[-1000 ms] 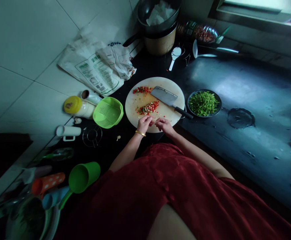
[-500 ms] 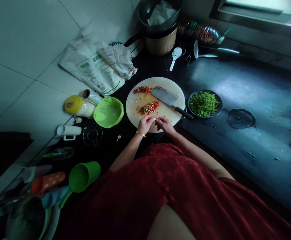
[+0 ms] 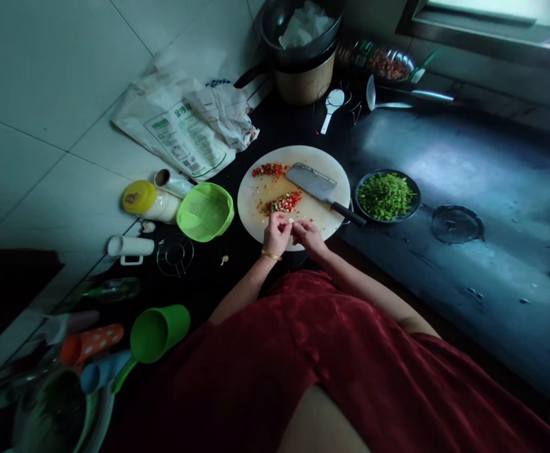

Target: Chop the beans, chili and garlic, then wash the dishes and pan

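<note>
Black counter (image 3: 204,286) lies under the round cutting board (image 3: 247,207), where I see 2 chopped pepper piles (image 3: 282,202) beside a cleaver (image 3: 311,181). Over the board's near edge, my left hand (image 3: 277,233) and right hand (image 3: 308,235), fingers narrowly pinched, hold a small pale piece (image 3: 291,221) between them.

Two hands (image 3: 277,234), one pale little piece (image 3: 291,221), one round board (image 3: 313,156) with just one cleaver (image 3: 311,180) and, yep, two chopped red piles (image 3: 282,203) on it. One plate (image 3: 388,220) of greens (image 3: 386,195) to the right. Left side's got one lime-green basket (image 3: 204,212), one white mug (image 3: 133,246).
</note>
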### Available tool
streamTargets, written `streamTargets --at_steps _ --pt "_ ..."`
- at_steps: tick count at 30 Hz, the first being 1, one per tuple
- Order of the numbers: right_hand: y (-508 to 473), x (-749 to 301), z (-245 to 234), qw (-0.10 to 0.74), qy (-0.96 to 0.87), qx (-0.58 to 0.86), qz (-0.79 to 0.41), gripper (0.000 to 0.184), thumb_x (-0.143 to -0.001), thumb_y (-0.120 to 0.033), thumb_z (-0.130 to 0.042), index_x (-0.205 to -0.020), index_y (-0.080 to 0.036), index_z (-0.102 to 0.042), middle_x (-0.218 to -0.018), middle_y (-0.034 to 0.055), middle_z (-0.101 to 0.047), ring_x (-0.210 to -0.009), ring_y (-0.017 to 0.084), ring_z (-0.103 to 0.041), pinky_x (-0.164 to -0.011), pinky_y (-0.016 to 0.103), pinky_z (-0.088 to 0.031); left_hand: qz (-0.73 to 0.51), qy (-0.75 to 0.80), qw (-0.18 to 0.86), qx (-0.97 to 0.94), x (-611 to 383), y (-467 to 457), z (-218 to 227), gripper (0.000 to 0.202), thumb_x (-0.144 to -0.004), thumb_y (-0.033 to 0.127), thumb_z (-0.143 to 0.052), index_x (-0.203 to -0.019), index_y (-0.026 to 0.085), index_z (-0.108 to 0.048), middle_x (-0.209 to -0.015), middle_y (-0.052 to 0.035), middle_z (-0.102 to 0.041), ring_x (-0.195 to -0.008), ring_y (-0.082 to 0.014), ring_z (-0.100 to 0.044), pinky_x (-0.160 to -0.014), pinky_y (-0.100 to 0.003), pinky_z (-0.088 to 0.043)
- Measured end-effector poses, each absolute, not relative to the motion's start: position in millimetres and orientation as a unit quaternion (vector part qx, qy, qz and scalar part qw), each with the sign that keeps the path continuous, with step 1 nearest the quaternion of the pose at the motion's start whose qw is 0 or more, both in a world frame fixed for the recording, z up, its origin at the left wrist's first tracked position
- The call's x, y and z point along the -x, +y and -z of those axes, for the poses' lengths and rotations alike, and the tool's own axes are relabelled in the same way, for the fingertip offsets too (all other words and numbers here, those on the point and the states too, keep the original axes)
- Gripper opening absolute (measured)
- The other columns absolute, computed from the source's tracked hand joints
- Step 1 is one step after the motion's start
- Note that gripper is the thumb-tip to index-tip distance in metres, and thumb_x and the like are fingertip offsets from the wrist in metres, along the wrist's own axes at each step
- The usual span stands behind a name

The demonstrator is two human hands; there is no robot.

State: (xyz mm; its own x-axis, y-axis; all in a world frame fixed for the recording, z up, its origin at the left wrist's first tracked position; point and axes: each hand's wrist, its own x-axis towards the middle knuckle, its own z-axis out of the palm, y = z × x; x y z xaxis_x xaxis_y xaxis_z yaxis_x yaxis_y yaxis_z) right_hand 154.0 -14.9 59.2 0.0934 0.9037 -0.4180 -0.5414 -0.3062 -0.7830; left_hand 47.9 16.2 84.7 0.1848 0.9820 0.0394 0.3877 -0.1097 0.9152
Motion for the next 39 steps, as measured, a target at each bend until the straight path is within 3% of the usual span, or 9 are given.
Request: streamTargets --at_steps 5,10,16,22,29,39 --pt "-15.7 -146.5 -56.6 0.580 -0.120 0.465 -0.658 0.035 -0.061 -0.047 -0.072 -0.067 -0.019 -0.052 -0.049 -0.0061 -0.049 -0.042 0.006 -0.042 -0.044 0.022 -0.040 -0.362 0.562 0.466 -0.580 -56.4 15.1 -80.8 0.029 -0.073 0.006 -0.059 -0.095 0.020 -0.045 -0.060 0.0075 -0.055 -0.053 -0.0080 -0.052 -0.060 -0.020 -0.043" --pt "-18.2 -148.8 -60.3 0.569 -0.172 0.461 -0.659 0.036 -0.064 -0.050 -0.071 -0.071 -0.019 -0.054 -0.048 -0.0074 -0.046 -0.041 0.006 -0.039 -0.040 0.020 -0.034 -0.338 0.572 0.514 -0.542 -53.5 17.4 -75.9 0.031 -0.071 0.004 -0.058 -0.097 0.018 -0.048 -0.061 0.0061 -0.057 -0.055 -0.0096 -0.055 -0.061 -0.021 -0.044" --pt "-14.4 -153.9 -60.6 0.534 -0.246 0.468 -0.660 0.043 -0.068 -0.057 -0.067 -0.062 -0.019 -0.049 -0.045 -0.0057 -0.044 -0.037 0.006 -0.037 -0.035 0.021 -0.032 -0.305 0.532 0.533 -0.582 -40.3 15.9 -90.2 0.013 -0.073 0.016 -0.064 -0.086 0.016 -0.063 -0.072 0.0005 -0.064 -0.066 -0.0099 -0.058 -0.067 -0.021 -0.045" --pt "-17.2 -162.3 -58.9 0.511 -0.292 0.476 -0.654 0.045 -0.065 -0.059 -0.068 -0.060 -0.017 -0.053 -0.047 -0.0036 -0.049 -0.035 0.006 -0.040 -0.033 0.021 -0.033 -0.313 0.548 0.592 -0.502 -36.1 20.6 -91.7 0.017 -0.074 0.028 -0.064 -0.081 0.013 -0.067 -0.069 -0.0009 -0.065 -0.058 -0.0079 -0.053 -0.056 -0.020 -0.042" --pt "-19.6 -168.0 -63.0 0.498 -0.275 0.486 -0.663 0.036 -0.064 -0.048 -0.073 -0.069 -0.016 -0.056 -0.059 -0.0015 -0.057 -0.047 0.008 -0.051 -0.043 0.022 -0.047 -0.298 0.561 0.574 -0.517 -36.1 27.0 -87.2 0.015 -0.069 0.025 -0.068 -0.076 0.013 -0.066 -0.062 0.0009 -0.062 -0.054 -0.0073 -0.052 -0.054 -0.020 -0.043" --pt "-18.4 -170.8 -57.2 0.478 -0.286 0.527 -0.641 0.015 -0.068 -0.027 -0.062 -0.070 -0.018 -0.050 -0.045 -0.0060 -0.049 -0.035 0.006 -0.041 -0.033 0.019 -0.033 -0.267 0.547 0.601 -0.518 -41.5 26.1 -85.6 0.018 -0.065 0.027 -0.072 -0.070 0.012 -0.063 -0.056 0.0016 -0.060 -0.050 -0.0063 -0.050 -0.053 -0.020 -0.043"
